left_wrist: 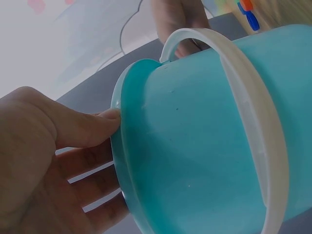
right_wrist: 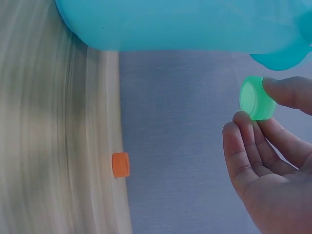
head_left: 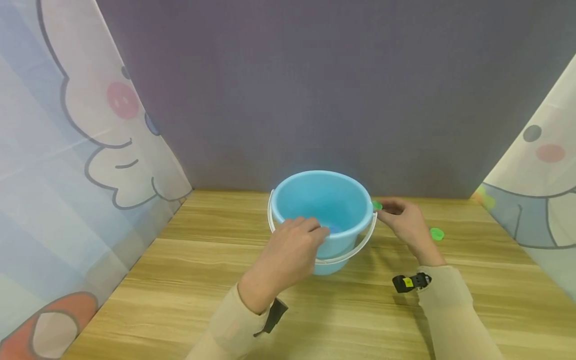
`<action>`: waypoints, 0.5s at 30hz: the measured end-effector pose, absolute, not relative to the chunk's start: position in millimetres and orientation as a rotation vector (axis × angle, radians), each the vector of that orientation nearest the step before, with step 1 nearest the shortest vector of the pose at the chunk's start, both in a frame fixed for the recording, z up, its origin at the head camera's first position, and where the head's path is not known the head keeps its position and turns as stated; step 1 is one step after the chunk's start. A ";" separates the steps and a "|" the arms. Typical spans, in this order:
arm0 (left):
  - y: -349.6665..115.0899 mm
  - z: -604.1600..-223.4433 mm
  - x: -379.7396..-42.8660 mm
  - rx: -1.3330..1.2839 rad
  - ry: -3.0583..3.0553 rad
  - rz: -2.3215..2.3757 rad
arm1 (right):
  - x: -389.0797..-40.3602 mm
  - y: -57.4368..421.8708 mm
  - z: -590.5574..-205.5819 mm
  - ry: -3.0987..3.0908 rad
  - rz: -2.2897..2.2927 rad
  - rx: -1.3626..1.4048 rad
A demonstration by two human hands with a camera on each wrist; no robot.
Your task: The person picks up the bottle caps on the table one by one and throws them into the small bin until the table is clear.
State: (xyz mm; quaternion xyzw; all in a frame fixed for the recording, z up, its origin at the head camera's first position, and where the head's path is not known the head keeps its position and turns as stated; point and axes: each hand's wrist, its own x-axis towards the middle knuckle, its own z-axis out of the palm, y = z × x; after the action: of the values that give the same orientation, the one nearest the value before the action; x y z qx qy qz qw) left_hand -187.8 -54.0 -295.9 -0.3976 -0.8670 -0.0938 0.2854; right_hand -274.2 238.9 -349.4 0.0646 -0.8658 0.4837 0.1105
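Head view: our left hand [head_left: 290, 250] pinches the near rim of the blue bucket [head_left: 317, 192]; let's hold it steady. Our right hand [head_left: 407, 225] is just right of it. Something bluish [head_left: 335, 229] inside is mostly hidden.
Left wrist: our fingers [left_wrist: 100, 184] behind the rim sit apart; a blue-and-orange thing [left_wrist: 252, 20] is cut off.
Right wrist: thumb and fingertips pinch 1 green cap [right_wrist: 257, 98] beside the bucket, best done gently.

The right hand's grip [right_wrist: 273, 180] holds a green cap [right_wrist: 258, 100] — thumb [right_wrist: 290, 92] on one side, fingertips [right_wrist: 242, 119] on the other — near the blue bucket [right_wrist: 170, 24] that spans the top. An orange cap [right_wrist: 121, 165] sits on the worktop [right_wrist: 44, 146] near its edge, before a grey backdrop [right_wrist: 185, 136].
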 end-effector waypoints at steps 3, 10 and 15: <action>-54.2 -295.9 -187.7 -1.061 -2.320 -0.252 | -273.3 239.7 -347.8 -2.538 1.423 0.191; -55.0 -294.7 -187.6 -1.064 -2.327 -0.246 | -270.2 241.4 -345.4 -2.531 1.436 0.193; -55.9 -294.7 -187.8 -1.067 -2.326 -0.248 | -270.2 240.9 -343.8 -2.527 1.437 0.196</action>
State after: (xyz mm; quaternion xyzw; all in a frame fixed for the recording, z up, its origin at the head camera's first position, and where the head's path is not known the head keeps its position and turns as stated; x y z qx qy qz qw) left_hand -187.8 -55.9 -294.7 -0.3984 -0.8680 -0.0926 0.2815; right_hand -270.2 240.9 -343.8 0.0668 -0.8617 0.4901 0.1137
